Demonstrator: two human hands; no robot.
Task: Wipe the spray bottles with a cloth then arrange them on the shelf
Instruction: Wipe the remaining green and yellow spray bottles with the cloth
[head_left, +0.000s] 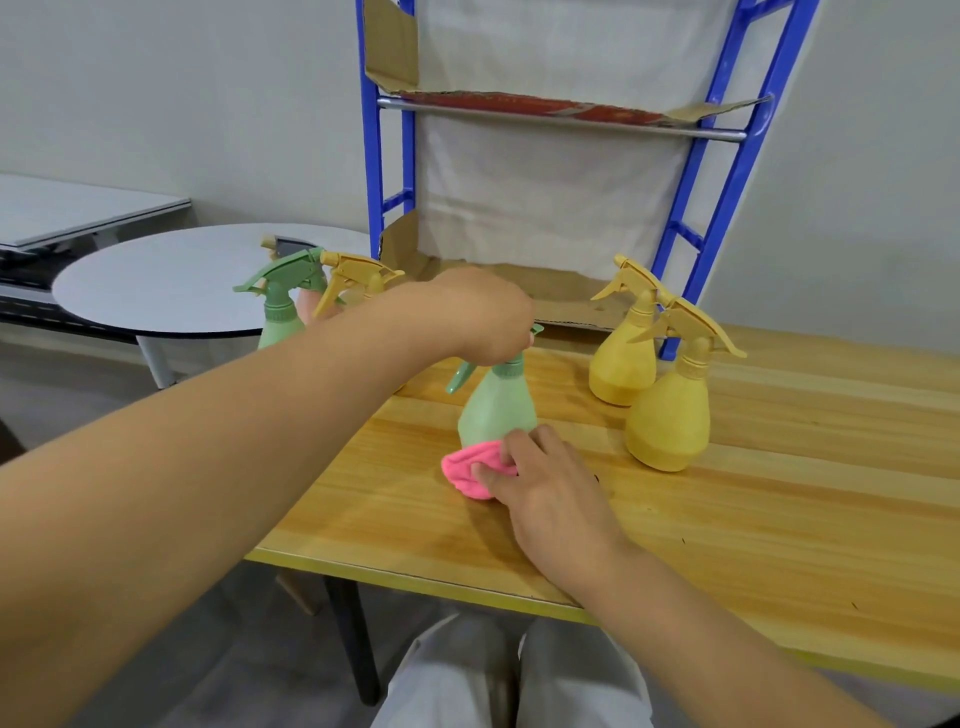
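Observation:
A green spray bottle (496, 410) stands on the wooden table (779, 519). My left hand (478, 317) grips its spray head from above. My right hand (550, 483) holds a pink cloth (467, 470) against the bottle's base. Two yellow spray bottles (670, 421) (623, 358) stand to the right. Behind my left arm at the left are another green bottle (280, 306) and a yellow-headed one (353, 283), partly hidden. The blue shelf (727, 124) rises behind the table, its boards lined with cardboard.
A round grey table (171, 280) stands at the left beyond the wooden table's edge. A grey desk (62, 208) is further left. My legs show below the table's front edge. Bare wood stretches to the right and front.

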